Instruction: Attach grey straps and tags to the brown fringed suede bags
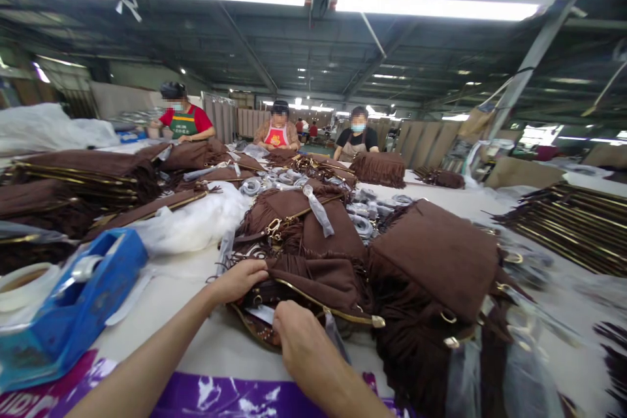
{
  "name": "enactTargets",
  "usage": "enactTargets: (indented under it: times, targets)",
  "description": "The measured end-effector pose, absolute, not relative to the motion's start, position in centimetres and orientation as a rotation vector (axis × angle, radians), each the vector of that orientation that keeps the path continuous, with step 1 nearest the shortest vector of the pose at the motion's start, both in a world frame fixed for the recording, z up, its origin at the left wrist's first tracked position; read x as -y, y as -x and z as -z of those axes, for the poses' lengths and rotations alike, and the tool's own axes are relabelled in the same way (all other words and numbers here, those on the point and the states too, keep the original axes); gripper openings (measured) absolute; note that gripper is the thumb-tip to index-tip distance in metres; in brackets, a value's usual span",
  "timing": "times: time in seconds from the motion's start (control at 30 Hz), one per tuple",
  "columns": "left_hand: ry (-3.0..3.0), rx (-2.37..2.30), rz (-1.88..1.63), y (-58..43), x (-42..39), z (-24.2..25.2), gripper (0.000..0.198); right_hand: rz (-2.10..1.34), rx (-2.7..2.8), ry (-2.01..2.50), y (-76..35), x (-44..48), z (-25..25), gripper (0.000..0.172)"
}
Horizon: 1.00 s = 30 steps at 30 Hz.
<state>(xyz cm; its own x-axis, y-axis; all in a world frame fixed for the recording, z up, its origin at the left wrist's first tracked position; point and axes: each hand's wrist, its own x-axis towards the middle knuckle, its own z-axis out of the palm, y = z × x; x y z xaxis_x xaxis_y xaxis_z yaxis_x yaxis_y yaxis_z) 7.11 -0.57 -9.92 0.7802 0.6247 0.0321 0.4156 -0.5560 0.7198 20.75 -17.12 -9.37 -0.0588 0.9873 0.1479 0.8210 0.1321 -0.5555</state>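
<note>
A dark brown fringed bag (318, 277) lies in front of me with its gold zipper undone and its mouth gaping. My left hand (243, 282) grips the bag's upper edge at the left end, thumb and fingers closed on it. At the opening, my right hand (301, 339) has its fingers bent inward, partly inside the bag. A white slip (264, 313) shows in the mouth just beside those fingertips. Whether the fingers pinch the slip or the lining is hidden. A clear plastic-wrapped zipper pull (336, 334) hangs near my right hand.
A blue tape dispenser (93, 300) stands at the left, by a tape roll (24, 284). Stacked brown fringed bags (434, 255) rise at the right. White stuffing (196, 219) and wrapped straps (362, 225) lie beyond. Purple plastic (220, 395) covers the near edge. Several people work across the table.
</note>
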Motion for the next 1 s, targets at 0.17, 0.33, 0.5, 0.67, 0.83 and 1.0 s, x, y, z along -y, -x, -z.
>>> enactTargets:
  times: [0.17, 0.33, 0.5, 0.67, 0.83, 1.0]
  targets:
    - [-2.130, -0.774, -0.457, -6.8, 0.1, 10.7, 0.014, -0.753, 1.599, 1.541, -19.3, 14.2, 10.8, 0.024]
    - [-2.023, -0.773, -0.570, -6.7, -0.2, 11.6, 0.009, -0.821, 1.471, 1.620, -18.8, 13.5, 11.3, 0.024]
    - [-1.929, -0.770, -0.611, -6.7, -0.1, 12.0, 0.013, -0.540, 1.622, 1.790, -18.7, 13.7, 11.6, 0.029]
    - [-1.899, -0.768, -0.609, -6.7, -0.2, 12.0, 0.014, -0.701, 1.540, 1.773, -18.7, 13.8, 11.5, 0.030]
    - [-1.897, -0.779, -0.599, -6.7, -0.3, 12.2, 0.014, -0.670, 1.576, 1.684, -18.7, 14.2, 11.5, 0.028]
    - [-1.898, -0.782, -0.603, -6.7, -0.3, 12.3, 0.013, -0.579, 1.567, 1.790, -18.4, 13.2, 12.2, 0.030]
